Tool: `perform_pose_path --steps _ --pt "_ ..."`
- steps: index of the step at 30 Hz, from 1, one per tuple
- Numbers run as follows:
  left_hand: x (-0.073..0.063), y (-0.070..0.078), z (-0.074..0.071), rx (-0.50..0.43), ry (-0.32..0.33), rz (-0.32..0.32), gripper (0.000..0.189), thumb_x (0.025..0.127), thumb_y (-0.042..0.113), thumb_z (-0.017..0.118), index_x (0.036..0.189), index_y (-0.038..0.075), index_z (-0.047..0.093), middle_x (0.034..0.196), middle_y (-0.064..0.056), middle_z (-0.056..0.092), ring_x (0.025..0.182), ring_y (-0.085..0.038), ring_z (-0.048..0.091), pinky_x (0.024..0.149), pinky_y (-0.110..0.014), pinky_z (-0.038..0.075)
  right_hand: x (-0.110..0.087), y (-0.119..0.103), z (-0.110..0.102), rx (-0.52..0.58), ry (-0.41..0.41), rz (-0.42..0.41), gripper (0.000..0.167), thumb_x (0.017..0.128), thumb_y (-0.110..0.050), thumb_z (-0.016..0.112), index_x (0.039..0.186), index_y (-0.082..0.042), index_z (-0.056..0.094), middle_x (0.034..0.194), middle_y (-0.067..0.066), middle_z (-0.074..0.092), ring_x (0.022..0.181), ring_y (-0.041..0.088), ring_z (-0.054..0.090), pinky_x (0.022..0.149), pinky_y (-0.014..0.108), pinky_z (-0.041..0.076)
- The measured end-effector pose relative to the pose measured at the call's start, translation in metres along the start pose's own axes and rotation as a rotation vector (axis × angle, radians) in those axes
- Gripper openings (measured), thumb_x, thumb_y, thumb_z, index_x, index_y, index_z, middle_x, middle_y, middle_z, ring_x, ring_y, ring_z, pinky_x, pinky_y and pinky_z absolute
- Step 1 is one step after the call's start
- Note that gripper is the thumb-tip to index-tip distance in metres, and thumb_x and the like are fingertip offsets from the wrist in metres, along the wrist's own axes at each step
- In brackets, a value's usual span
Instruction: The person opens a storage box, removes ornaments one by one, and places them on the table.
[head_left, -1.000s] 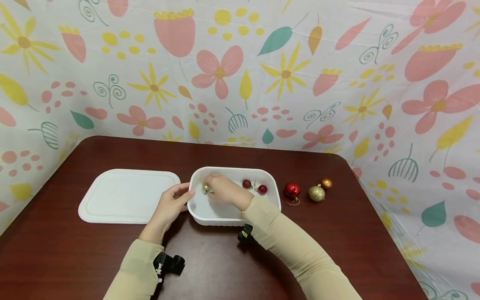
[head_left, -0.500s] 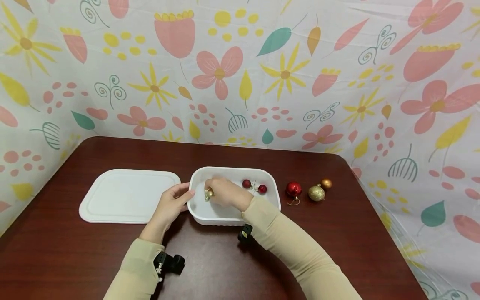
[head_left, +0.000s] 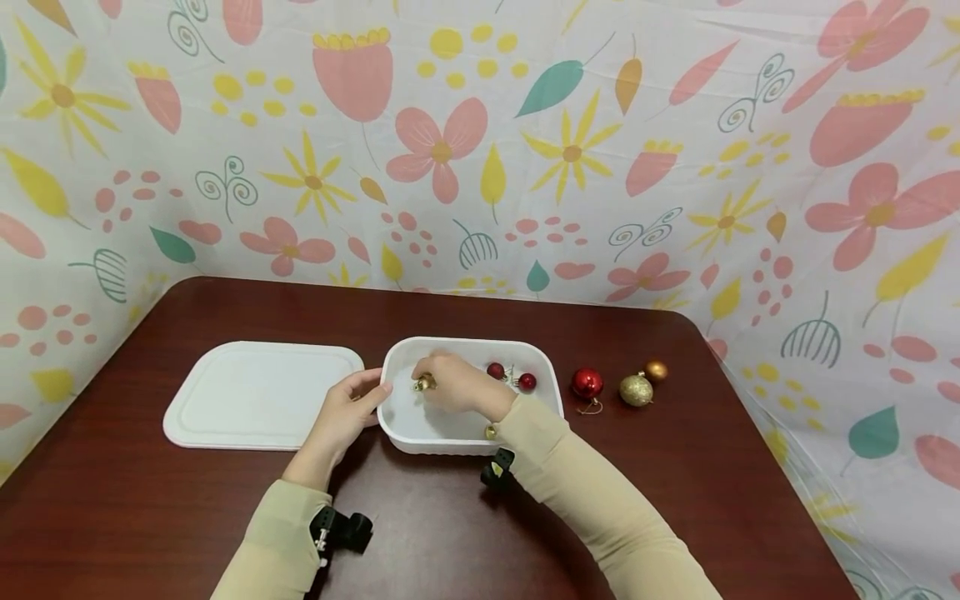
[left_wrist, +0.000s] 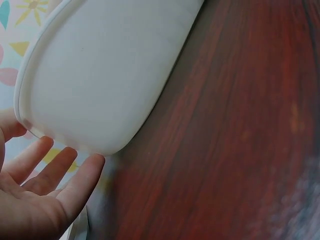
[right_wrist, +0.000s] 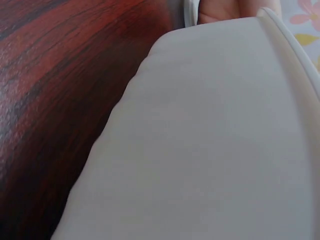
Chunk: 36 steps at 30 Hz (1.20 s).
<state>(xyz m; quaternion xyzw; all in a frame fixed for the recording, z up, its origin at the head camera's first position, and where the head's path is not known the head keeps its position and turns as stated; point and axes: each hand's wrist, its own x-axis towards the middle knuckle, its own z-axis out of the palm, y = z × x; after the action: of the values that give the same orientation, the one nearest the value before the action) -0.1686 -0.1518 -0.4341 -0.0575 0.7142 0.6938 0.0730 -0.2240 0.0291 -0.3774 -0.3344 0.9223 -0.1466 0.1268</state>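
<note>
The right hand [head_left: 459, 385] is inside the white box [head_left: 438, 447], its fingers curled and thumb and fingertips pinching a small gold ornament [head_left: 427, 382] at the box's left end. Just right of that hand, on the box floor, two small dark red balls [head_left: 527, 382] lie near each other, and a second gold ball [head_left: 491, 432] shows below its wrist, partly hidden by the sleeve [head_left: 536, 432]. The left hand [head_left: 347, 415] grips the box's left end, thumb over the rim; the left wrist view shows its fingertips [left_wrist: 95, 162] against the outer wall, the fingers slightly bent and spread. Left of this hand a white lid [head_left: 258, 396] lies flat on the dark wooden table [head_left: 420, 525]. Well to the right of the right hand, outside the box, sit a shiny red ball [head_left: 587, 383], a glittery gold ball [head_left: 636, 390] and a smaller orange-gold ball [head_left: 656, 371].
</note>
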Motion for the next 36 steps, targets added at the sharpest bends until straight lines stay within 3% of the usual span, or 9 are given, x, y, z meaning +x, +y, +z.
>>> perform_pose_path --steps 15,27,32,36 --pt "0.002 -0.001 -0.001 0.013 0.011 -0.003 0.043 0.094 0.019 0.058 0.133 0.003 0.05 0.125 -0.02 0.053 0.102 -0.023 0.061 0.078 -0.03 0.057 -0.019 0.019 -0.007 0.143 0.103 -0.001 0.011 0.087 -0.012 0.065 0.098 -0.009 0.064 0.088 0.002 0.065 0.081 0.011 0.055 0.077 0.026 0.048" --pt "-0.002 -0.004 0.001 -0.001 0.019 -0.009 0.041 0.094 0.018 0.059 0.131 0.002 0.051 0.122 -0.019 0.054 0.098 -0.02 0.062 0.08 -0.033 0.057 -0.044 0.025 -0.01 0.285 0.155 0.068 0.019 0.09 -0.02 0.063 0.107 -0.011 0.06 0.102 0.006 0.069 0.093 0.017 0.065 0.08 0.03 0.052" --pt "0.0 -0.002 0.001 0.006 0.021 -0.009 0.042 0.094 0.018 0.059 0.132 0.003 0.051 0.123 -0.019 0.054 0.099 -0.02 0.061 0.079 -0.031 0.057 -0.052 0.028 -0.013 0.327 0.186 0.048 0.025 0.092 -0.019 0.06 0.115 -0.01 0.06 0.105 0.007 0.069 0.094 0.018 0.065 0.083 0.033 0.053" --pt "0.001 -0.001 0.001 0.015 0.023 -0.008 0.042 0.094 0.018 0.059 0.132 0.003 0.051 0.124 -0.019 0.054 0.099 -0.02 0.061 0.079 -0.031 0.057 -0.057 0.03 -0.014 0.353 0.22 0.024 0.019 0.092 -0.018 0.061 0.108 -0.008 0.064 0.101 0.005 0.068 0.093 0.018 0.065 0.084 0.031 0.053"
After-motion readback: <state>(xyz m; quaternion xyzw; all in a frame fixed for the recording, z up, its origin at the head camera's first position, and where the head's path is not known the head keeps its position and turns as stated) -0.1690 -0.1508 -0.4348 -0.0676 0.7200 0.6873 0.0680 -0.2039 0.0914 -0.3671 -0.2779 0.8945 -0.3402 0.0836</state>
